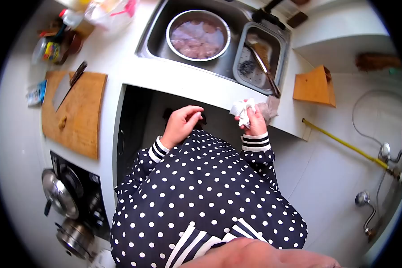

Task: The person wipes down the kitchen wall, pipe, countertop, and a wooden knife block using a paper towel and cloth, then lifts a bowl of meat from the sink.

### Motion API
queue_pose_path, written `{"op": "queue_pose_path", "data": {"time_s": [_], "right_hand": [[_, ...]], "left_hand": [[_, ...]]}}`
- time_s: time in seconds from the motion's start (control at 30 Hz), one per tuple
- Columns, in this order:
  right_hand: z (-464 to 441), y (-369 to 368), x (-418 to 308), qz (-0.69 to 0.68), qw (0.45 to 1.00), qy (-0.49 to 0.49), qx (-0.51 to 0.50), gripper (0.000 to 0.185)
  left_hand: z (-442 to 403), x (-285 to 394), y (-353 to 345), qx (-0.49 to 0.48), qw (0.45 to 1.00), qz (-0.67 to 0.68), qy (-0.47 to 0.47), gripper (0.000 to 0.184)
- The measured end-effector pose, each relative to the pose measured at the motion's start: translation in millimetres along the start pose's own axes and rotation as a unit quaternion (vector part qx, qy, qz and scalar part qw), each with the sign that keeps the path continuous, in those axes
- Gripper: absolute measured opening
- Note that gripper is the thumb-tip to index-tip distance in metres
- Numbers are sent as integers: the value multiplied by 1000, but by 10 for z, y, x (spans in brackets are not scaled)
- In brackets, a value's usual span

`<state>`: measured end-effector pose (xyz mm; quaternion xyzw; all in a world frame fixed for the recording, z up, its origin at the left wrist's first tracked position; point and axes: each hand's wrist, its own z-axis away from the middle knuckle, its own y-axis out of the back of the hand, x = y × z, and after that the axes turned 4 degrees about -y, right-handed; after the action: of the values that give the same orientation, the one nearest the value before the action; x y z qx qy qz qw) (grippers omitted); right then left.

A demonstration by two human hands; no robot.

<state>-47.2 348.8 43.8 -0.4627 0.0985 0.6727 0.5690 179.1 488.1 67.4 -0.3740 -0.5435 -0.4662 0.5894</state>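
Observation:
My right hand (255, 122) is closed around a crumpled white paper tissue (243, 111), just off the front edge of the counter. Beside it, at the counter's edge, lies a greyish-pink crumpled cloth or bag (269, 109). My left hand (181, 126) hangs in front of the open space under the counter, its fingers loosely curled and the thumb close to the index finger. Nothing shows in it. Ahead of both hands, a steel bowl (229, 39) of raw meat pieces (198, 41) in cloudy water stands in the sink (154, 33).
A grey drain basket (241, 53) in the sink holds a brush and a dark scourer. To the left, a cleaver (62, 91) lies on a wooden cutting board (82, 123). Pots sit around the stove (96, 178). A wooden block (310, 87) stands at right.

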Motion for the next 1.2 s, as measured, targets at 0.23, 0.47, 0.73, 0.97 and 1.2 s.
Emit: {"op": "queue_pose_path", "data": {"time_s": [0.23,0.47,0.73,0.97,1.2], "right_hand": [[-134,1533,-36,523,731,108,425,31],[-246,2042,-407,624,599,121,487,70],[-307,1340,247,658,679,231,230,63],[-667,583,-294,334,894,206,215,40],[-1535,908,-931,629,683,132,347,55]], "left_hand": [[-231,-5,-359,-63,996,-61,9,18],[-649,-125,-1065,-144,965,-183,-123,22],[-754,-148,-1003,-125,973,-188,-53,20],[-1070,-226,-494,-38,990,-136,-16,37],[-2657,-1010,1153,113,943,-280,138,60]]}}
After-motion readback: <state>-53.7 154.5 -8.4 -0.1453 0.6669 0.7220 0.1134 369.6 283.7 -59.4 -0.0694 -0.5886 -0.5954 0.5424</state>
